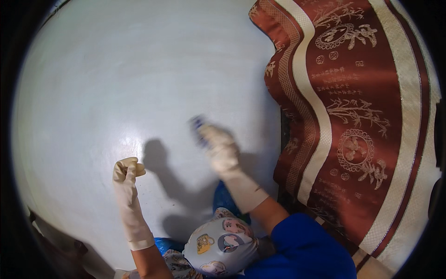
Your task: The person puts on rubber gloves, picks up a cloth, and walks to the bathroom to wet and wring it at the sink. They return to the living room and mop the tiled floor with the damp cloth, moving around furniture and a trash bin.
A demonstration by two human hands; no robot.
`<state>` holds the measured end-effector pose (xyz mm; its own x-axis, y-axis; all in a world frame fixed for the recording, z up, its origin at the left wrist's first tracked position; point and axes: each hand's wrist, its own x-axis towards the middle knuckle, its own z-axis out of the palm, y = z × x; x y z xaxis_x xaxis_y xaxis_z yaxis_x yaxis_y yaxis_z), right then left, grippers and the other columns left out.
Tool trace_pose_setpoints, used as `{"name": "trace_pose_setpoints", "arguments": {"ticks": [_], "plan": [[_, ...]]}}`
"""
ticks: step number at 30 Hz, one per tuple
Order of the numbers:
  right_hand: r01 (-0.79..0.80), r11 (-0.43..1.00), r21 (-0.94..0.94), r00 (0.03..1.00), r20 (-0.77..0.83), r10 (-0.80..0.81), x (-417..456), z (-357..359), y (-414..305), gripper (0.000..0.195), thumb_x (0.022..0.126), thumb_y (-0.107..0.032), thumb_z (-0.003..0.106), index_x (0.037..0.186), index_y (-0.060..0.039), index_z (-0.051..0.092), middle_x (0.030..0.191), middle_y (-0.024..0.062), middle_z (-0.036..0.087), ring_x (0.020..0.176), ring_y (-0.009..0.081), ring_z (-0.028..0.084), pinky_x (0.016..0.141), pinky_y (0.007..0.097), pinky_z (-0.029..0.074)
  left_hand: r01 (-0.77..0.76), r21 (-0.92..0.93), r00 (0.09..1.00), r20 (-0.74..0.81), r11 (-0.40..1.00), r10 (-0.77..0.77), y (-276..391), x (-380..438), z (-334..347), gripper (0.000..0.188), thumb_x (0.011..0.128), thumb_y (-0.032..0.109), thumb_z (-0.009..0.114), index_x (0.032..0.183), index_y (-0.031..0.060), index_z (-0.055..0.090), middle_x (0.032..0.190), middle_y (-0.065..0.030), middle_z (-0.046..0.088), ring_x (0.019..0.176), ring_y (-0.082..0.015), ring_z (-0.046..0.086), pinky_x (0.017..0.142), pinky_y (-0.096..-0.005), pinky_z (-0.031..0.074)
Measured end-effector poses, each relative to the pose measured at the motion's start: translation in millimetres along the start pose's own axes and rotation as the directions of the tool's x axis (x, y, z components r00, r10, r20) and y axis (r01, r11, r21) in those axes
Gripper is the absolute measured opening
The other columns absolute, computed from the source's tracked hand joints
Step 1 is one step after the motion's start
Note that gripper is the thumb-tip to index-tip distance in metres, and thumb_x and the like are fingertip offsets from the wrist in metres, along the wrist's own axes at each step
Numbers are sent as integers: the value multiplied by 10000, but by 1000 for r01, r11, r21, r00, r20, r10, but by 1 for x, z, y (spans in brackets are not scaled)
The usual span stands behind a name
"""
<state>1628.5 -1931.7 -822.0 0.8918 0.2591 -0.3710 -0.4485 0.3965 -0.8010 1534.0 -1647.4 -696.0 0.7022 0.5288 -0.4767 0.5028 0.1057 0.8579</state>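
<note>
My left hand [128,172], in a long cream rubber glove, is raised with its fingers curled. Nothing shows between those fingers. In a matching glove, my right hand [220,148] is blurred and grips a small blue-and-white object [198,129], perhaps a brush or sponge; blur hides its exact kind. Both hands are over a broad, smooth whitish floor [104,80], and their shadows fall on it. Whether the held object touches the floor, I cannot tell. Below the hands are a printed apron [219,244] and blue plastic coverings [226,198], seemingly over the feet.
At the right, a red-brown and cream patterned cloth [355,104] hangs with a wavy lower edge over a dark gap. Dark objects [66,244] lie in shadow at the lower left. Brown-and-cream tiles [369,263] show at the lower right.
</note>
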Motion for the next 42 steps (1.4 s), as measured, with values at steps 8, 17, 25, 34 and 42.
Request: {"name": "trace_pose_setpoints", "arguments": {"ticks": [8, 17, 25, 34, 42], "plan": [[-23, 636, -771, 983, 98, 155, 15, 2, -72, 444, 941, 10, 716, 1374, -61, 649, 1265, 133, 726, 1186, 262, 696, 1018, 379, 571, -52, 23, 998, -21, 998, 53, -12, 7, -22, 115, 1042, 96, 632, 1104, 6, 669, 881, -83, 722, 790, -163, 688, 801, -318, 582], [-290, -248, -924, 920, -199, -338, 190, -155, -213, 647, 946, -138, 720, 1543, -196, 476, 1280, 226, 656, 1195, 413, 652, 1049, 496, 526, 49, 125, 997, 54, 991, -56, 5, 6, -11, 195, 1051, 217, 651, 1106, 30, 666, 878, -65, 701, 794, -159, 656, 818, -330, 564], [-279, 40, -960, 908, -277, -314, -49, -149, -120, 656, 953, -27, 649, 1569, -11, 422, 1421, 274, 586, 1306, 413, 583, 1143, 448, 444, 49, 55, 998, -38, 997, -47, -6, 2, -12, 149, 1057, 111, 607, 1123, -10, 663, 897, -95, 721, 798, -174, 693, 801, -333, 592], [178, 379, -908, 970, 226, 87, -66, 75, -4, 531, 915, -50, 725, 1430, -66, 593, 1279, 190, 681, 1106, 351, 702, 963, 439, 575, 68, 42, 997, 33, 997, -69, 5, 2, -5, 154, 1048, 109, 622, 1121, -21, 663, 915, -95, 722, 827, -156, 680, 791, -310, 574], [-240, 756, -609, 921, 103, 375, -23, 109, -57, 569, 955, -72, 713, 1500, -126, 561, 1330, 135, 686, 1140, 217, 687, 969, 370, 576, -81, 236, 996, -8, 968, 86, 25, 23, -178, 185, 1044, 128, 641, 1144, -26, 664, 907, -98, 718, 801, -163, 695, 754, -308, 601]]}}
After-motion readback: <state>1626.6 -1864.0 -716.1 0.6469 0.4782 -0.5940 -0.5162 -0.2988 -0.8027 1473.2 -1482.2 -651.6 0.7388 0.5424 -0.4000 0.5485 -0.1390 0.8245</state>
